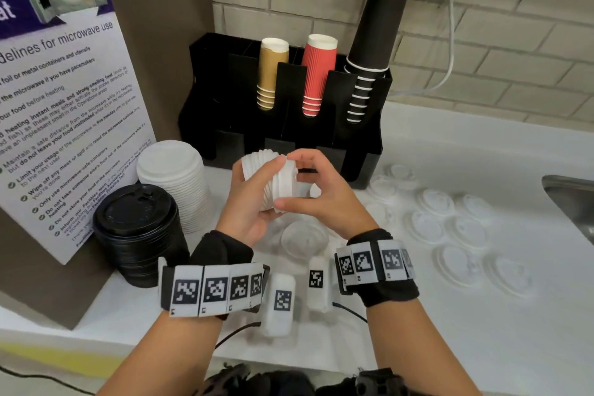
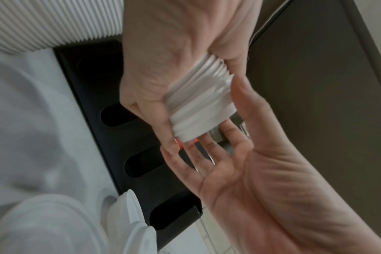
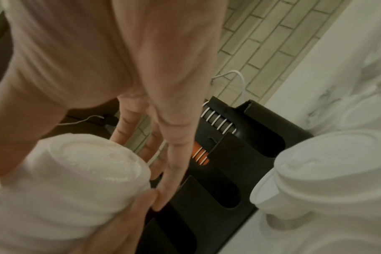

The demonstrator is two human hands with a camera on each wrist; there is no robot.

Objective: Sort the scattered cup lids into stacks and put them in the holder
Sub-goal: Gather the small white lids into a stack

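**Small lid stack held above the counter**

Between my two hands, just above the white counter (image 1: 482,331), sits a short stack of small white lids (image 1: 276,183), tipped on its side. My left hand (image 1: 254,202) cups it from underneath, fingers curled up round its ribbed edge. My right hand (image 1: 324,199) closes on the other end, thumb below and fingertips on top, so both hands grip the same stack.

Just beneath them a single clear lid (image 1: 303,239) lies on the counter. To my left stand two tall piles: black lids (image 1: 138,235) nearer me and bigger white lids (image 1: 173,177) behind, touching each other. To my right, loose white lids (image 1: 450,228) lie flat and spread out, reaching toward the edge of a metal sink (image 1: 572,199).

Farther back, against the brick wall, stands the black holder (image 1: 360,157). Its rear slots carry sleeves of upturned cups: tan (image 1: 268,74), red (image 1: 316,74) and black (image 1: 369,51). A microwave notice (image 1: 64,106) leans at the far left.
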